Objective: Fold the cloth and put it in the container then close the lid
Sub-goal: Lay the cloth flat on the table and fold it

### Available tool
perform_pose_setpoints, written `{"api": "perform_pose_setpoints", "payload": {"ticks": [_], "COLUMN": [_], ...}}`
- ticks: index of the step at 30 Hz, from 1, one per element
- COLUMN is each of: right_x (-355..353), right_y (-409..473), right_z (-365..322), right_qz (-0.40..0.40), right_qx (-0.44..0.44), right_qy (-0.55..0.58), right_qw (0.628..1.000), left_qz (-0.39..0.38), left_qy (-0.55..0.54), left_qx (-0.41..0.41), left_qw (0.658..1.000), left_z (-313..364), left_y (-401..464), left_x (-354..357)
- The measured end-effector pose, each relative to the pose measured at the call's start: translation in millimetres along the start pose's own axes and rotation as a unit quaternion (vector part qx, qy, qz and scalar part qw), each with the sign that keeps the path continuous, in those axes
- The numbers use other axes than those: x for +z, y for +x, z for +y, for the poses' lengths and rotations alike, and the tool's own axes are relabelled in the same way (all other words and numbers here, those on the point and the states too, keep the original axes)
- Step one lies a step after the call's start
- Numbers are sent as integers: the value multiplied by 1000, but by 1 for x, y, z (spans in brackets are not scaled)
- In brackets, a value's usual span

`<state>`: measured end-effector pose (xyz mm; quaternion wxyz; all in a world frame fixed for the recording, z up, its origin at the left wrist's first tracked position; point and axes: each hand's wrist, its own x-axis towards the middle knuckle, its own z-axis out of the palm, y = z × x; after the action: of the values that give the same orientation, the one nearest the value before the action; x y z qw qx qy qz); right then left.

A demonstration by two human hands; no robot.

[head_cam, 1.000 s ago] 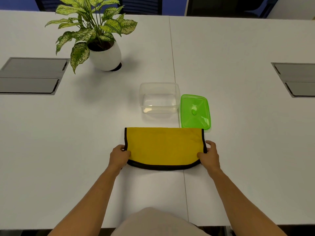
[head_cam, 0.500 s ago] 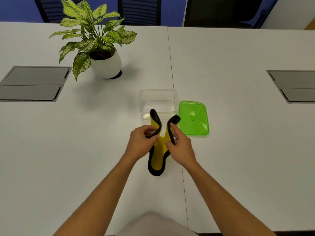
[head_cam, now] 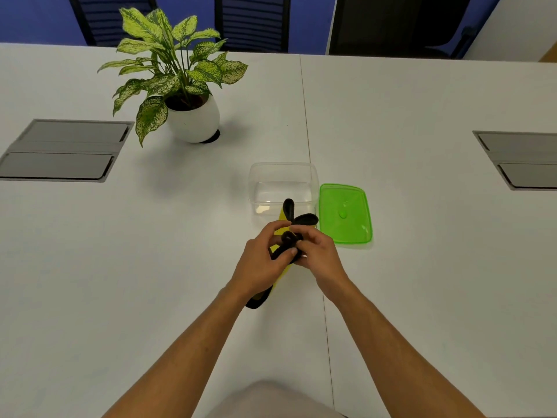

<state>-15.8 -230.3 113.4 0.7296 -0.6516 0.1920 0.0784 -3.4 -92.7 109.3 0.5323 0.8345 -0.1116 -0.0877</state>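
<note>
The folding step is in hand. Both hands meet at the centre of the white worktop point(head_cam: 150, 267), and the yellow cloth point(head_cam: 282, 268) with its black edging is bunched between them, lifted and narrow, its ends brought together. The left hand point(head_cam: 259, 267) has its fingers point(head_cam: 291, 252) closed on the cloth's black border, thumb on top; the right hand point(head_cam: 316, 251) pinches the same gathered edges from the 3 o'clock side. Two black corners stick up toward 12 o'clock, in front of the clear container point(head_cam: 283, 188), and a lower end trails toward 7 o'clock under the left wrist.

The container sits open just beyond the hands, with the green lid point(head_cam: 345, 214) lying flat just beside it at 3 o'clock, so nothing is packed yet. The next move, I judge, calls for squaring the layers into a bundle compact enough for the opening, then carrying it forward toward 12 o'clock.

How many layers the cloth has, and whether its edges line up, is hidden by the hands. Whether the trailing end touches the worktop cannot be told.
</note>
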Motion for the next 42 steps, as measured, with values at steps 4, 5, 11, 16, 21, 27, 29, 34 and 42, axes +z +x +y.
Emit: {"api": "perform_pose_setpoints", "payload": {"ticks": [4,5,11,16,21,27,29,34,42], "right_x": [-5,-5,-7,-6,-4,-5,-7,-26,-49], "right_y": [-1,0,2,-1,0,2,3,10,7], "right_z": [-1,2,11,11,8,2,2,6,43], "right_qz": [-5,0,2,-7,12,-12,-19,11,32], "right_qx": [32,35,47,39,24,26,30,62,-25], "right_qy": [24,18,0,-23,-13,31,33,6,-70], "right_qw": [999,999,999,999,1000,999,999,998,997], "left_qz": [-39,-42,11,61,81,58,59,172,193], "left_qy": [11,6,-7,3,16,82,63,48,173], "left_qx": [34,38,44,54,26,-173,-214,-150,52], "left_qw": [999,998,999,997,996,980,973,972,965], "left_z": [-1,-2,-20,-47,-71,-93,-95,-85,-82], "left_y": [-7,-9,-23,-38,-54,-57,-53,-40,-38], "left_x": [4,5,16,19,20,16,13,-6,-7]}}
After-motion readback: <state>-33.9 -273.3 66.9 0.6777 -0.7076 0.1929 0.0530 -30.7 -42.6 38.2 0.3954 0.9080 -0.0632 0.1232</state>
